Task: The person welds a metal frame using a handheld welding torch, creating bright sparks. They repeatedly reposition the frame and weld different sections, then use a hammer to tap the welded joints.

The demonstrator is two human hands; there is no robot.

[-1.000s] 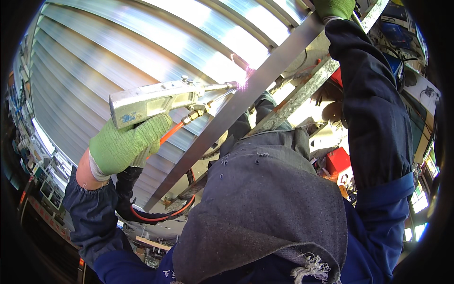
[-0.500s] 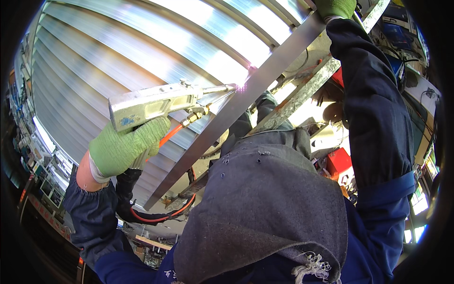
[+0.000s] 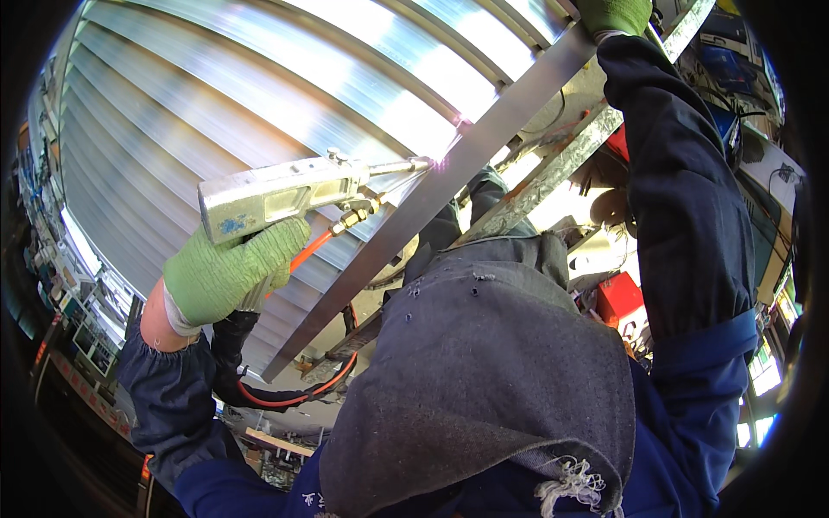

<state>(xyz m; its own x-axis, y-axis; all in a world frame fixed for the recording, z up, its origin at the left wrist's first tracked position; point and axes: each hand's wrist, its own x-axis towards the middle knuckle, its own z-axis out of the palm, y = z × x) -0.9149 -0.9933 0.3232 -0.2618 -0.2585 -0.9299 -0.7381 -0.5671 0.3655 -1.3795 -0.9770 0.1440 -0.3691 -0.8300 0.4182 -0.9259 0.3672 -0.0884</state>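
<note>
My left hand (image 3: 229, 272), in a green glove, is closed around the handle of a silver handheld welding gun (image 3: 281, 197). The gun's thin nozzle points right, its tip against the edge of a flat grey metal bar (image 3: 414, 210), where a pinkish-white glow shows. An orange hose (image 3: 311, 250) runs from a brass fitting under the gun. Beyond the bar spreads a panel of parallel silver metal slats (image 3: 233, 104). My right hand (image 3: 615, 15), also green-gloved, is at the bar's far upper end; the picture's top edge cuts it off and its fingers are hidden.
A dark grey apron (image 3: 484, 371) hangs over my front, just below the bar. A worn, spattered metal beam (image 3: 544, 173) runs alongside the bar to the right. A red box (image 3: 619, 298) stands low at the right. A black cable and the hose loop below my left hand.
The glow at the nozzle tip has changed shape, with the purple speckle on the bar now smaller. Both hands stay in nearly the same place.
</note>
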